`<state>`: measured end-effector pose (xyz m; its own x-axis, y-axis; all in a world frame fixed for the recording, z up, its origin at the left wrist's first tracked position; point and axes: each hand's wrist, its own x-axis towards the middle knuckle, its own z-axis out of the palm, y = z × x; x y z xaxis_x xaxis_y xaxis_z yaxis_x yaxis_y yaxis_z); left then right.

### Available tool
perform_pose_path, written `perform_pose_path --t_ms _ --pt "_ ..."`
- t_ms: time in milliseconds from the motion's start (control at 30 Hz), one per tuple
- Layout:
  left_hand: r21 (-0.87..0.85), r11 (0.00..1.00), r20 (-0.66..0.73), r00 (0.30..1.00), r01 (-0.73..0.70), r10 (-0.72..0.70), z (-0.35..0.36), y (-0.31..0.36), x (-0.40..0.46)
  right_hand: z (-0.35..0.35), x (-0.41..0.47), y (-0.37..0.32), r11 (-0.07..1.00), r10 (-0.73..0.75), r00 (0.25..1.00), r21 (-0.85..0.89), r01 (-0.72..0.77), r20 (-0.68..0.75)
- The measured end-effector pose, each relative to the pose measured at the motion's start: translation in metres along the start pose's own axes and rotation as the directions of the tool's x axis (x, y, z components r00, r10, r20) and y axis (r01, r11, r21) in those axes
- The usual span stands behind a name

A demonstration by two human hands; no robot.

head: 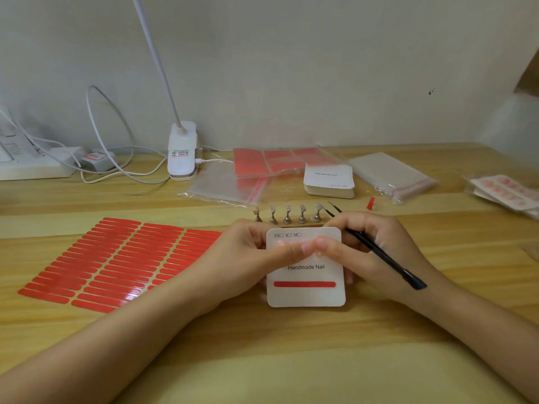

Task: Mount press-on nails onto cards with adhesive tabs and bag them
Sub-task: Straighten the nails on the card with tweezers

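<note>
Adhesive sheet: a large sheet of red oblong adhesive tabs (116,263) lies flat on the light wooden bench (262,360) at 9 o'clock of the card, nearly full.
Left hand (262,258): it holds the card's left edge, thumb pressing on the upper face.
Card: a white rounded square card printed "Handmade Nail" (306,275) is held at centre; one red tab strip (304,284) sits along its lower part, no nails on it yet.
Nails: five small nails on metal stands (287,215) wait at 12 o'clock, unmounted.
Right hand (376,252): it grips the card's right edge and black tweezers (379,252).
Progress: early, I judge; mounting and bagging remain.
Card stack: blank white cards (329,182) at 12 o'clock.
Bags: clear red-strip bags (390,173) at 1 o'clock look empty; finished sets in bags (504,191) at 2 o'clock.
</note>
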<state>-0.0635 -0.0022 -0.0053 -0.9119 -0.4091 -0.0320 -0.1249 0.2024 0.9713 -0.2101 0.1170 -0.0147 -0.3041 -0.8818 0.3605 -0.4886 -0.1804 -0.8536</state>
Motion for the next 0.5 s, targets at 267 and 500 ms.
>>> perform_pose_path --t_ms 267,500 --pt "-0.036 0.999 -0.008 1.000 -0.011 0.011 0.0000 -0.0006 0.0011 -0.0002 0.0009 -0.0028 0.999 0.029 0.999 0.021 -0.030 0.031" --pt "-0.127 0.992 -0.030 0.999 0.027 -0.031 -0.0014 0.0017 0.0020 -0.0018 -0.0011 -0.0052 0.995 0.075 0.997 0.067 -0.074 -0.012"
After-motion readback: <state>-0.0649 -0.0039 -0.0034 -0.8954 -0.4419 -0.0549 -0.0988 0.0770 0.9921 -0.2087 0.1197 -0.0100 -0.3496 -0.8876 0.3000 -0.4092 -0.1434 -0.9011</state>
